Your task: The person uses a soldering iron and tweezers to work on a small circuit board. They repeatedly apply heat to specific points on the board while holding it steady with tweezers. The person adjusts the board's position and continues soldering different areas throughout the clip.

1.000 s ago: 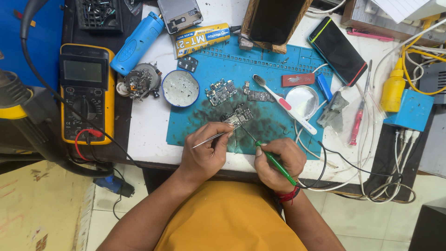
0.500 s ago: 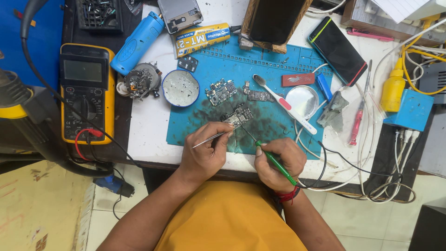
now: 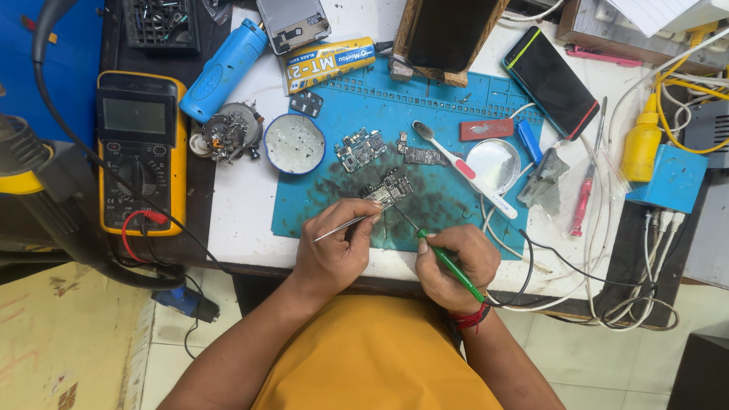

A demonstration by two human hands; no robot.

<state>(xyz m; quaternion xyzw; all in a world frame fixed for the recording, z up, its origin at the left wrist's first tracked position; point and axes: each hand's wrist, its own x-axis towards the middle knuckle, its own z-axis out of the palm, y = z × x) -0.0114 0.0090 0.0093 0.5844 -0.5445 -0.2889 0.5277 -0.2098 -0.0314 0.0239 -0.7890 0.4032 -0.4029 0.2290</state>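
Note:
My left hand (image 3: 334, 254) grips metal tweezers (image 3: 343, 227), whose tips reach toward a small circuit board (image 3: 389, 190) on the blue work mat (image 3: 319, 197). In my right hand (image 3: 454, 262) is a green-handled soldering iron (image 3: 448, 262) with its thin tip angled up toward the same board. Both hands rest at the mat's near edge, close together. Two more circuit boards (image 3: 361, 146) lie just beyond, on the mat.
A yellow multimeter (image 3: 140, 156) sits at the left, with a blue cylinder tool (image 3: 224, 68) and a round tin (image 3: 294, 143) near it. A toothbrush (image 3: 463, 167), a black phone (image 3: 550, 82), a yellow bottle (image 3: 642, 144), a blue box (image 3: 672, 178) and tangled cables (image 3: 607, 288) crowd the right.

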